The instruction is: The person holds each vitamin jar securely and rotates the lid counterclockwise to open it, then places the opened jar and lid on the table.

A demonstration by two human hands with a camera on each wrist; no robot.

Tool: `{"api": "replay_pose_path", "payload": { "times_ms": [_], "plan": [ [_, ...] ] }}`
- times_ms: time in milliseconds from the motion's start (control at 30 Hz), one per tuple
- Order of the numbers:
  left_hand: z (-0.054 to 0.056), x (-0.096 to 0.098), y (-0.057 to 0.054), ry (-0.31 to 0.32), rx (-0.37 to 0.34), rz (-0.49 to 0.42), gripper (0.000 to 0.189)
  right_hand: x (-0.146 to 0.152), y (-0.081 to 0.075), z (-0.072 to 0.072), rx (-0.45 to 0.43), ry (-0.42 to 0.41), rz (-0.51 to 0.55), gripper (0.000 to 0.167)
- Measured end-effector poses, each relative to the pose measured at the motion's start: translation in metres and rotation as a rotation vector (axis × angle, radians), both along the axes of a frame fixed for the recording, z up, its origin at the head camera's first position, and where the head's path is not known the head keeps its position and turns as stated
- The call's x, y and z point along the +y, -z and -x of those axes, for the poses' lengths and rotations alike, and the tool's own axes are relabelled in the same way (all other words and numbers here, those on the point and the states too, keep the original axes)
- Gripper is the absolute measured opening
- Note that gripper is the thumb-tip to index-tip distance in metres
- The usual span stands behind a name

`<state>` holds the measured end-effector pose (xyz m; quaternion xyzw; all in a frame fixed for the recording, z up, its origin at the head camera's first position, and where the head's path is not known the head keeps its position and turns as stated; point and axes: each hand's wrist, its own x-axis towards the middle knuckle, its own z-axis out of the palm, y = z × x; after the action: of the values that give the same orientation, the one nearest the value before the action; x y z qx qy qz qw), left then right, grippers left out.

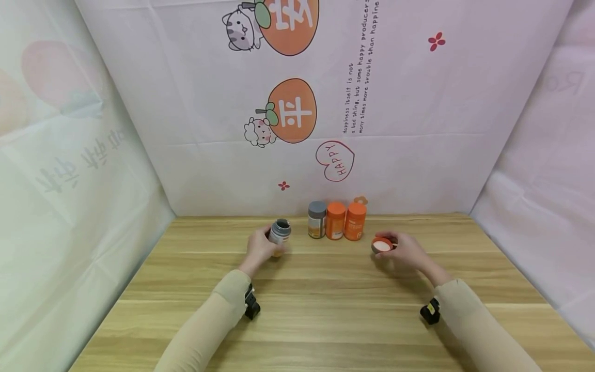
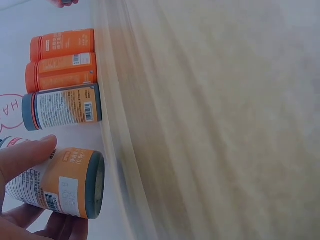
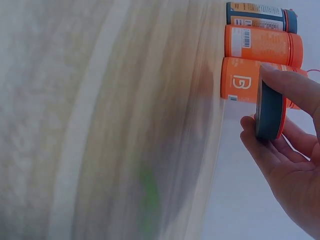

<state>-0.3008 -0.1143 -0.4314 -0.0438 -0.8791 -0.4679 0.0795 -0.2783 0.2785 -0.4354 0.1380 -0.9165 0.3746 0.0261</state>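
Hands of a person work at a wooden table (image 1: 325,320) in the head view, the left hand (image 1: 259,249) curled round a grey-necked jar (image 1: 280,235), its dark mouth facing up, left of centre toward the far edge. Well apart on the right, the right hand (image 1: 406,251) pinches a grey lid (image 1: 382,247) by its edge, orange rim and white inside turned upward. Between them, farther back, three closed jars stand in a row: a grey-capped jar (image 1: 317,220) on the left, then two orange jars (image 1: 345,222), before a printed white cloth (image 1: 400,129). Pale sleeves (image 1: 209,320) cover both forearms. From the left wrist, thumb and fingers are partly closed on opposite sides of the jar, whose orange-and-white label carries a barcode (image 2: 52,201) and whose base shows; the grey-capped jar is the nearest of the row, just to its right. From the right wrist, the thumb and fingers are closed only as far as the lid between them, seen edge-on, overlapping the rightmost orange jar, which bears a white mark (image 3: 242,82).
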Motion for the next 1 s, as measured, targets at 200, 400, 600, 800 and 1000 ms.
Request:
{"api": "replay_pose_path", "payload": {
  "times_ms": [200,400,600,800,1000],
  "plan": [
    [0.006,-0.005,0.001,-0.032,-0.044,0.001,0.056,0.005,-0.001,0.004,0.025,0.010,-0.042,0.060],
    [0.010,-0.012,0.001,-0.056,-0.064,0.007,0.054,0.011,0.002,0.009,0.042,0.018,-0.064,0.060],
    [0.016,-0.017,0.004,-0.069,-0.057,0.015,0.053,0.018,0.006,0.015,0.057,0.040,-0.093,0.062],
    [0.022,-0.021,0.006,-0.095,-0.065,0.022,0.055,0.022,0.006,0.018,0.052,0.050,-0.099,0.062],
    [0.026,-0.024,0.007,-0.107,-0.065,0.008,0.057,0.026,0.006,0.022,0.057,0.059,-0.109,0.062]
  ]
}}
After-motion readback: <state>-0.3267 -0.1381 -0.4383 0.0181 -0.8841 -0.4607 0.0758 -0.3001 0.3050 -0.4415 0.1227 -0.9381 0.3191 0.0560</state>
